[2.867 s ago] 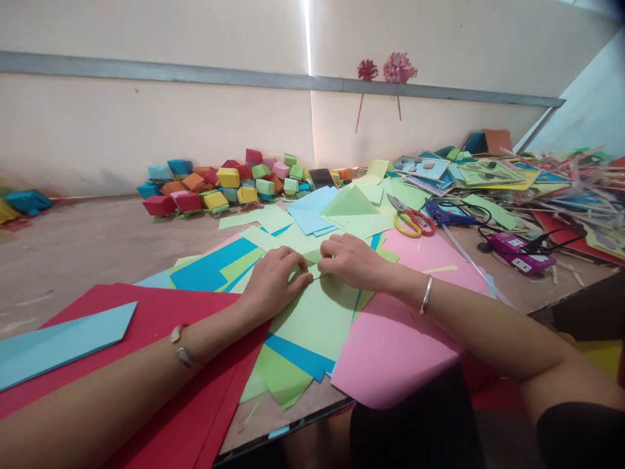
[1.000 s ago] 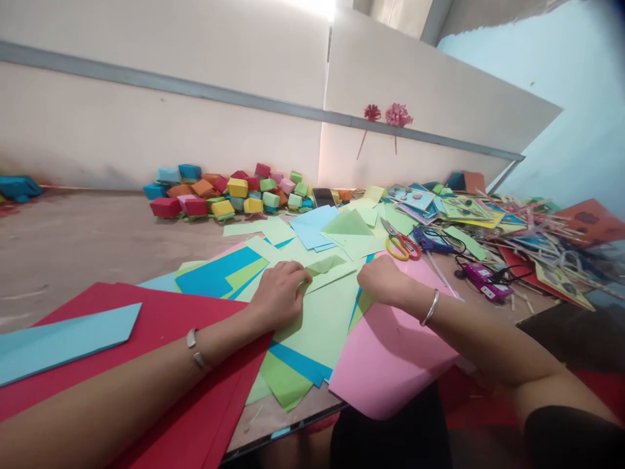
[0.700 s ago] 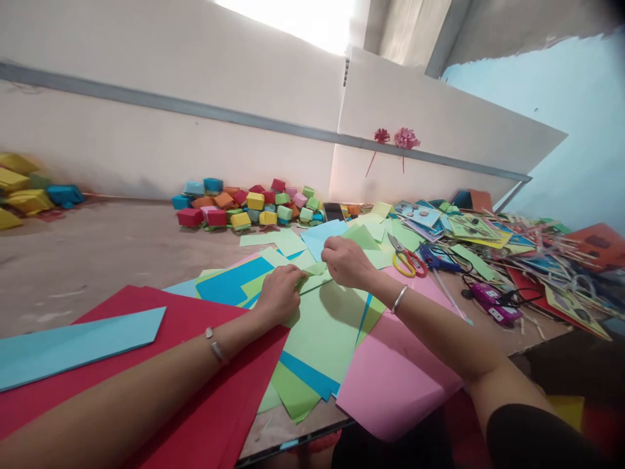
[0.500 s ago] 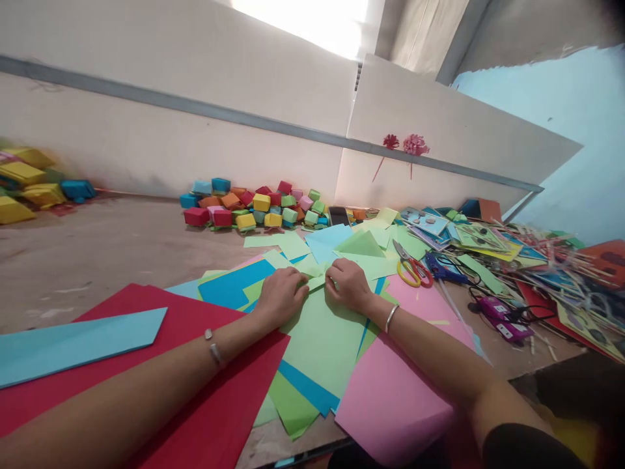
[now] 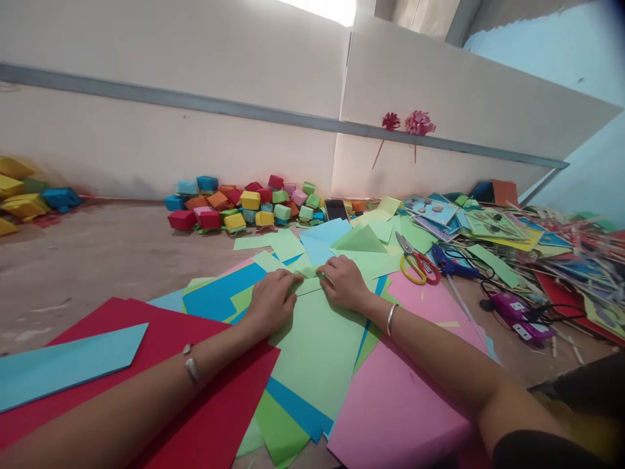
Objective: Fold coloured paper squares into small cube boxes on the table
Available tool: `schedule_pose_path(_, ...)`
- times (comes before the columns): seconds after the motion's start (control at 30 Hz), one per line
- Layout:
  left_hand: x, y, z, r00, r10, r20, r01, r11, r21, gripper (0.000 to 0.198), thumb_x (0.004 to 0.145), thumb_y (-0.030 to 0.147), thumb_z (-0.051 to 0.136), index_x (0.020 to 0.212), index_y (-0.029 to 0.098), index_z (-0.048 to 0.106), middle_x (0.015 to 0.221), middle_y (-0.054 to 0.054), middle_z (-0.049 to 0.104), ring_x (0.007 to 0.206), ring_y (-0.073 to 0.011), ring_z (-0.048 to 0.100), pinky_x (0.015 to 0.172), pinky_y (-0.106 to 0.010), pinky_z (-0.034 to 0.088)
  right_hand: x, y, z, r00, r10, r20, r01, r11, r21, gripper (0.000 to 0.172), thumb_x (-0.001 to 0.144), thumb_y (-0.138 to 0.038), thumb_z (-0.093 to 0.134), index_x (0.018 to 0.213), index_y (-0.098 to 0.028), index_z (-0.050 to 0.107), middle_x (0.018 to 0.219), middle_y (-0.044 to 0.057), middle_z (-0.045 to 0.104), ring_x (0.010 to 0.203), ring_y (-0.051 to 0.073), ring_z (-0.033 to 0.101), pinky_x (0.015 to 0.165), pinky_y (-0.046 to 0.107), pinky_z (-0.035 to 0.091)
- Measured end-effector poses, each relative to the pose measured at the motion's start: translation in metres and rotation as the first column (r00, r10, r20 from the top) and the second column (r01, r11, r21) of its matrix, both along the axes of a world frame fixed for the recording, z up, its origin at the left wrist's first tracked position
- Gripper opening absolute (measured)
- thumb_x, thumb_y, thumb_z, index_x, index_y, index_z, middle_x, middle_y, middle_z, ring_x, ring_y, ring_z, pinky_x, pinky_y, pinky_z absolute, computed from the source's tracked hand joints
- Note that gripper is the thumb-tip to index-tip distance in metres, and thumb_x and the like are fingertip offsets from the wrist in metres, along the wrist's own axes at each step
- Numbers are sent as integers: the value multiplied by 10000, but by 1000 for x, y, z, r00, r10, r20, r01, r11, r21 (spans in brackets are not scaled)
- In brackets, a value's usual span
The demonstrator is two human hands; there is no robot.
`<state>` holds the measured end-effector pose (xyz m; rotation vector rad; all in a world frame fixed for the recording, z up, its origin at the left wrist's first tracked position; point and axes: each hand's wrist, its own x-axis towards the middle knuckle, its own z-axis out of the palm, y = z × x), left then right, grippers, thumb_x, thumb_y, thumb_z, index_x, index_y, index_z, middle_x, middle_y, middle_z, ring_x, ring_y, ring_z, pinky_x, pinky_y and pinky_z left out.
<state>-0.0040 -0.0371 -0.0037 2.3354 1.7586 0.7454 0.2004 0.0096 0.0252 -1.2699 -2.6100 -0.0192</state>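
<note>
A small piece of light green paper [image 5: 307,270] lies between my two hands over the larger light green sheets [image 5: 317,339]. My left hand [image 5: 272,301] has its fingers closed on the left end of the small piece. At the right end, the curled fingers of my right hand [image 5: 343,281] grip it too. My fingers partly cover the piece, so its full shape is hidden. Under my left forearm is red paper [image 5: 234,397] with a light blue strip [image 5: 88,355] on it. A pink sheet [image 5: 385,404] lies beneath my right forearm.
Small folded paper boxes [image 5: 250,199] in many colours are heaped by the wall, beside a phone [image 5: 336,210]. Scissors [image 5: 416,262], a blue glue gun [image 5: 452,262] and a purple power strip [image 5: 520,318] lie to the right. Cards and sticks [image 5: 498,225] are piled beyond.
The view has shifted slightly. My hands stay at the small green paper; my left hand has moved a little left and the gap between the hands is wider.
</note>
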Motion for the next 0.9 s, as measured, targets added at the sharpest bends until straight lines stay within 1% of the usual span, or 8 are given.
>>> schedule_pose_path(0.07, 0, 0, 1, 1000, 5, -5, -5, 1000, -5, 355, 822, 174, 486, 1135, 217, 647, 1128, -110, 666, 1097, -305, 590, 909, -446, 472, 0, -1, 2, 1000, -1, -21, 1, 1000, -14, 242, 904, -238, 532, 1064, -173, 702, 1029, 91, 636, 944, 218, 493, 796, 322, 321)
schedule_pose_path(0.17, 0, -1, 3, 1000, 6, 1, -6, 1000, -22, 323, 823, 173, 481, 1095, 223, 648, 1128, -104, 667, 1087, -305, 594, 913, -446, 469, 1, -3, 4, 998, 24, -64, -24, 1000, -4, 182, 864, -238, 553, 944, -163, 699, 977, 87, 627, 906, 215, 485, 765, 327, 301)
schedule_pose_path(0.3, -1, -1, 6, 1000, 5, 22, -5, 999, -33, 244, 808, 170, 491, 990, 216, 646, 1073, -100, 670, 1043, -295, 603, 888, -427, 471, 2, -8, 4, 985, 121, -124, -114, 991, 66, 127, 826, -266, 595, 836, -164, 669, 927, 73, 612, 882, 204, 473, 757, 335, 278)
schedule_pose_path(0.43, -2, 1, 5, 1000, -7, 9, 7, 1000, -22, 211, 797, 150, 472, 866, 210, 663, 1041, -101, 669, 1013, -289, 601, 849, -415, 467, 2, -11, 0, 970, 221, -104, -205, 968, 146, 128, 811, -293, 636, 770, -175, 665, 1001, 81, 636, 903, 211, 457, 756, 354, 251)
schedule_pose_path(0.5, -2, 1, 3, 1000, -10, -1, 10, 1000, -14, 241, 801, 147, 457, 856, 207, 684, 1044, -102, 672, 1012, -292, 600, 837, -416, 464, 2, -11, -3, 967, 238, -91, -218, 958, 185, 120, 831, -267, 626, 768, -177, 672, 1004, 82, 653, 904, 213, 452, 754, 365, 238)
schedule_pose_path(0.63, -1, 1, 1, 1000, -8, 9, 8, 1000, 5, 280, 802, 151, 447, 865, 201, 715, 1040, -110, 670, 1009, -298, 602, 825, -421, 467, 3, -9, -6, 953, 295, -65, -277, 940, 199, 110, 861, -231, 606, 819, -176, 691, 867, 68, 662, 859, 209, 446, 732, 369, 235)
schedule_pose_path(0.77, 1, -1, 3, 1000, -7, 18, 7, 1000, 20, 254, 798, 182, 474, 849, 204, 722, 1025, -111, 667, 990, -302, 604, 813, -422, 472, 2, -11, -6, 931, 359, -66, -329, 903, 276, 150, 898, -196, 558, 838, -182, 694, 981, 75, 694, 886, 212, 456, 755, 373, 256)
schedule_pose_path(0.9, 1, -1, 4, 1000, -11, 13, 11, 1000, 24, 256, 798, 177, 473, 861, 203, 720, 1019, -111, 671, 1003, -304, 605, 818, -426, 469, 0, -12, -11, 923, 381, -52, -355, 896, 267, 158, 918, -152, 530, 893, -179, 683, 870, 68, 713, 847, 204, 487, 735, 357, 270)
